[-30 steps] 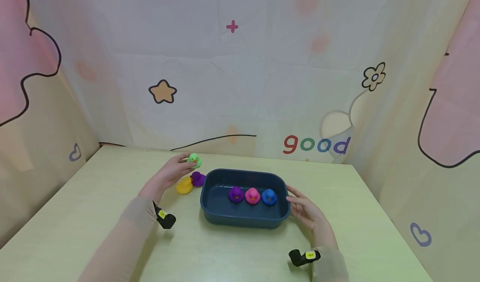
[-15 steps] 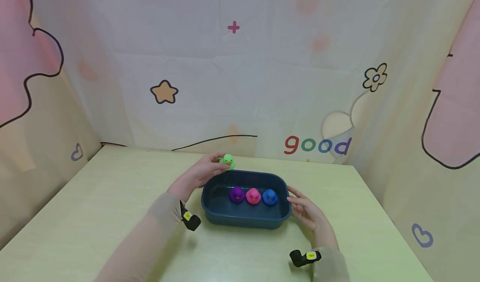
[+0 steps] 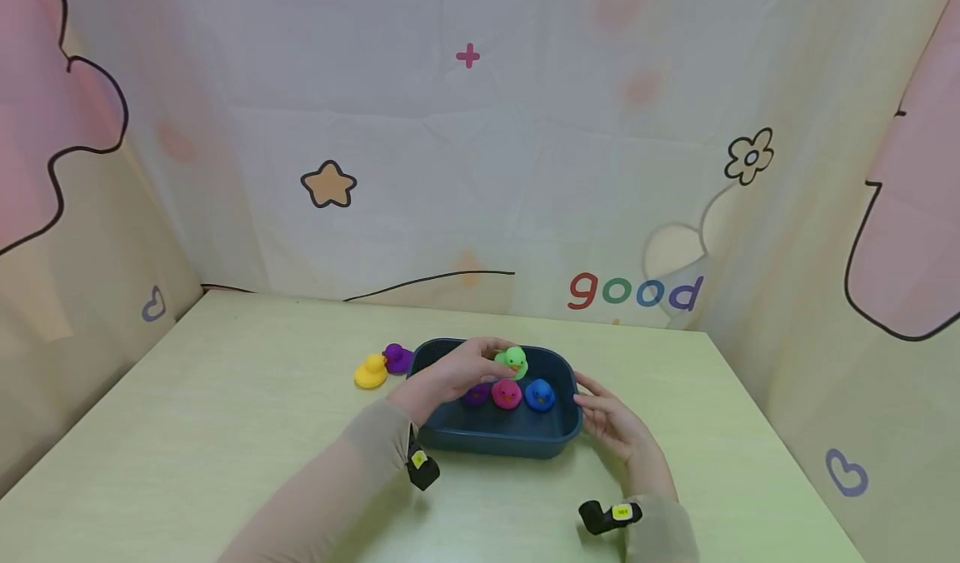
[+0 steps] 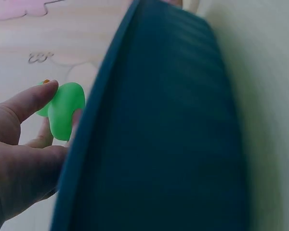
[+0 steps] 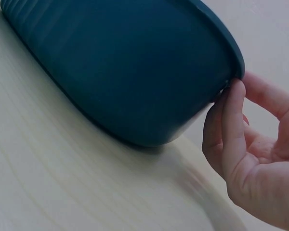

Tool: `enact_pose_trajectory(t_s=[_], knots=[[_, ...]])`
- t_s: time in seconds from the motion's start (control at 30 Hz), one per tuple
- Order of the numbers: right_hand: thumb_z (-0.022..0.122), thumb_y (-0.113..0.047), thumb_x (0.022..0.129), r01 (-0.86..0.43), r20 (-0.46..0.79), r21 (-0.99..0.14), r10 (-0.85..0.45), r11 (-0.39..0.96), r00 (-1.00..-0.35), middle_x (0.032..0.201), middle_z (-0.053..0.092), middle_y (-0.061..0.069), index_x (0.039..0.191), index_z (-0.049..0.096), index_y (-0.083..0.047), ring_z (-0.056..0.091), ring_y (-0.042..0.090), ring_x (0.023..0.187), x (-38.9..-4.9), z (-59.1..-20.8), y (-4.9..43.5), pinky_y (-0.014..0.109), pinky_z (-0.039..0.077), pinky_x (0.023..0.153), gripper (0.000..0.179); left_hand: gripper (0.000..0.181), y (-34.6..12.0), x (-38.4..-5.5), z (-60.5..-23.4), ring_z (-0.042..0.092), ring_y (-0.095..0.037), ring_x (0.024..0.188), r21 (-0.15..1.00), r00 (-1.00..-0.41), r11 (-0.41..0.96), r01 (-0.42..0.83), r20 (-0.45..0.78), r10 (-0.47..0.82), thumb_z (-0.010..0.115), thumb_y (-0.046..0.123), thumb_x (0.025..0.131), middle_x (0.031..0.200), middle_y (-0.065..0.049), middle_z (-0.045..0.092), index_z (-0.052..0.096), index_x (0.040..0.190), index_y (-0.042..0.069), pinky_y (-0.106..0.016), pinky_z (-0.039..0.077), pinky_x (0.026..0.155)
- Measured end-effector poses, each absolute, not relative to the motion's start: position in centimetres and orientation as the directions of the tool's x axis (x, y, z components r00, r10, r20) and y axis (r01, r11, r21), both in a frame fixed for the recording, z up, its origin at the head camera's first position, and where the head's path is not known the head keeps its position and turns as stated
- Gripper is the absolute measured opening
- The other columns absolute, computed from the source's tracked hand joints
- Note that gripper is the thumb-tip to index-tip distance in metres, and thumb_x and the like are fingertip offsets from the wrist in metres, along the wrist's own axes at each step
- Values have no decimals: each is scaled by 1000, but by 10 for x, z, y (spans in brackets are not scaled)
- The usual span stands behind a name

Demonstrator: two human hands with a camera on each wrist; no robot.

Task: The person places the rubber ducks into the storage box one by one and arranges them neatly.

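My left hand point(image 3: 465, 367) pinches a light green rubber duck point(image 3: 512, 363) above the dark blue plastic basin point(image 3: 487, 442). In the left wrist view, the thumb and fingers hold the green duck point(image 4: 65, 110) beyond the basin wall point(image 4: 159, 120). Inside the basin sit a purple duck point(image 3: 476, 395), partly hidden by the left hand, a pink duck point(image 3: 507, 395) and a blue duck point(image 3: 540, 395). At the basin's right end, my right hand point(image 3: 615, 421) grips the rim; in the right wrist view its thumb and fingertips point(image 5: 237, 89) meet at the lip.
A yellow duck point(image 3: 371, 372) and another purple duck point(image 3: 397, 358) stand on the pale wooden table point(image 3: 225, 396), just left of the basin. A printed cloth point(image 3: 480, 171) hangs behind the table and along both sides.
The left hand has carried the green duck rightward, from behind the yellow and purple ducks to over the basin. The right hand stays at the basin's right end.
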State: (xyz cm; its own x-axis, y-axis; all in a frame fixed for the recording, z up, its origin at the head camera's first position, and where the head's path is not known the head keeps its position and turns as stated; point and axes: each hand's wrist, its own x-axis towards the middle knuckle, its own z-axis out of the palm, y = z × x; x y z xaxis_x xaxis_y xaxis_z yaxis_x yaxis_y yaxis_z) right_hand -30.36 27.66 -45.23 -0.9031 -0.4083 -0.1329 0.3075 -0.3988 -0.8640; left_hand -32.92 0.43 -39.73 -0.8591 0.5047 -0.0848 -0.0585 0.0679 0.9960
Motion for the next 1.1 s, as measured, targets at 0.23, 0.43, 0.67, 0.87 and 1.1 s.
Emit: enact_pose_trajectory(t_s=[0.23, 0.43, 0.67, 0.87, 1.1], knots=[[39, 4, 102, 300, -156, -879, -371, -371, -915, 101, 68, 0, 129, 50, -17, 69, 5, 78, -305, -454, 278, 15, 55, 75, 37, 43, 25, -321, -404, 57, -20, 101, 988, -864, 151, -15, -89, 495, 67, 1, 89, 120, -16, 59, 56, 130, -2, -36, 51, 99], [37, 5, 101, 301, -145, -875, -387, -380, -911, 101, 69, 1, 132, 46, -13, 70, 7, 79, -301, -449, 276, 16, 56, 75, 37, 41, 38, -314, -415, 54, -18, 95, 982, -873, 187, 8, -85, 481, 72, 1, 84, 113, -13, 62, 63, 123, -2, -28, 51, 88], [39, 5, 101, 295, -133, -882, -406, -369, -904, 103, 69, 1, 135, 44, -12, 70, 6, 82, -297, -444, 273, 16, 56, 77, 38, 38, 46, -305, -422, 53, -17, 89, 970, -875, 240, 36, -85, 476, 76, -2, 79, 108, -11, 61, 67, 116, -5, -25, 52, 79], [48, -2, 100, 254, -105, -911, -414, -325, -904, 110, 68, -2, 148, 31, -8, 69, 3, 87, -306, -459, 279, 14, 54, 81, 51, 35, 53, -299, -423, 53, -18, 95, 932, -878, 354, 75, -106, 466, 79, 0, 77, 111, -11, 64, 71, 111, -1, -30, 51, 85], [61, -12, 96, 204, -32, -926, -473, -317, -880, 115, 66, -4, 143, 40, -13, 67, 1, 90, -310, -466, 284, 12, 53, 83, 52, 29, 67, -295, -420, 55, -18, 96, 858, -889, 493, 142, -109, 445, 79, 0, 78, 110, -11, 68, 74, 106, 1, -36, 54, 90]])
